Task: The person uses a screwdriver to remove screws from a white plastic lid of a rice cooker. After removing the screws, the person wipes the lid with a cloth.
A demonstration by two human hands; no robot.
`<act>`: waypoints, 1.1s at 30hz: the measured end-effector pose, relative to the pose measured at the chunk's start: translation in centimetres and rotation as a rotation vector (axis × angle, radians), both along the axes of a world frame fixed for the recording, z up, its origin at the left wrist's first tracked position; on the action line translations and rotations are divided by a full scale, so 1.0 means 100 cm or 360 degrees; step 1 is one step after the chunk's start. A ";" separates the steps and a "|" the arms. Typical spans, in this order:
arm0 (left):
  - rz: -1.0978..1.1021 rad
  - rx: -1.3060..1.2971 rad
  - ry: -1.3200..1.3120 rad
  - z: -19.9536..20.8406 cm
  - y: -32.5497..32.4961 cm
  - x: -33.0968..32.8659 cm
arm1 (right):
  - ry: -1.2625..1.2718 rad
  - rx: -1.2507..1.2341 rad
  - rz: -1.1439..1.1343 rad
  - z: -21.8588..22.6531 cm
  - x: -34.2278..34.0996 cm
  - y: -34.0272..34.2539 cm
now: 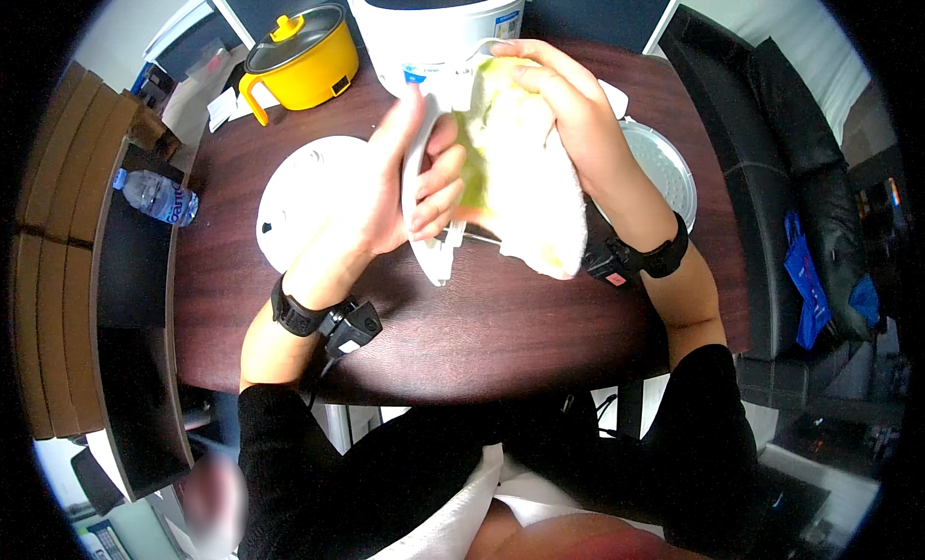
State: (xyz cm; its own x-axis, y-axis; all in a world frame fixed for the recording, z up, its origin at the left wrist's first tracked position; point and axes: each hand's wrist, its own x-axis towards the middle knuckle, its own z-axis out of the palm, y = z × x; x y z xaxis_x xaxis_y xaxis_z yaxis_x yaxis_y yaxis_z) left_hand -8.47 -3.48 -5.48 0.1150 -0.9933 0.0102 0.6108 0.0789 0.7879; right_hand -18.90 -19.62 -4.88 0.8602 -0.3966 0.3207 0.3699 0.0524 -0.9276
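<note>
My left hand [395, 179] is closed around a thin white plastic part [436, 261], held upright and seen nearly edge-on. With my right hand [583, 112] I grip a white and yellow-green cloth [540, 194] that hangs down above the table. The cloth lies against the inner side of the plastic part and hides much of it. A thin wire or rod-like piece shows near my right fingertips; what it belongs to I cannot make out. Below my left forearm lies a round white lid-like disc [294, 189]. Beside my right wrist is a round perforated tray [667, 165], partly covered.
A white appliance body [385, 30] with a dark opening stands at the back of the brown table [482, 338]. To its left is a yellow electric pot [306, 73] with a lid. A water bottle [159, 198] lies at the left, near cardboard boxes [58, 184]. A black sofa [742, 174] stands right.
</note>
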 end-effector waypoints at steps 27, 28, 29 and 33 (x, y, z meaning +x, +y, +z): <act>0.0537 0.0414 -0.1437 0.007 0.002 0.032 | -0.0157 0.0210 -0.0799 0.042 -0.094 -0.151; 0.0507 0.0454 -0.1472 0.004 0.003 0.034 | -0.0119 0.0289 -0.0964 0.044 -0.096 -0.150; 0.0457 0.0547 -0.1502 0.002 0.001 0.035 | -0.0100 0.0352 -0.0737 0.042 -0.115 -0.171; 0.0295 0.0703 -0.1903 -0.003 -0.002 0.030 | 0.0097 0.0517 -0.0999 0.029 -0.172 -0.227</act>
State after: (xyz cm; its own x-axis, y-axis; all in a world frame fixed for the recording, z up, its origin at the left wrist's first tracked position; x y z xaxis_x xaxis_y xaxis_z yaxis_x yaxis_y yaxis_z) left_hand -5.45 -3.69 -5.77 0.3984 -0.9091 -0.1216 -0.4813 -0.3201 0.8160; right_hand -36.11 -42.28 -1.97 0.4506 -0.8907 0.0607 0.3692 0.1240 -0.9211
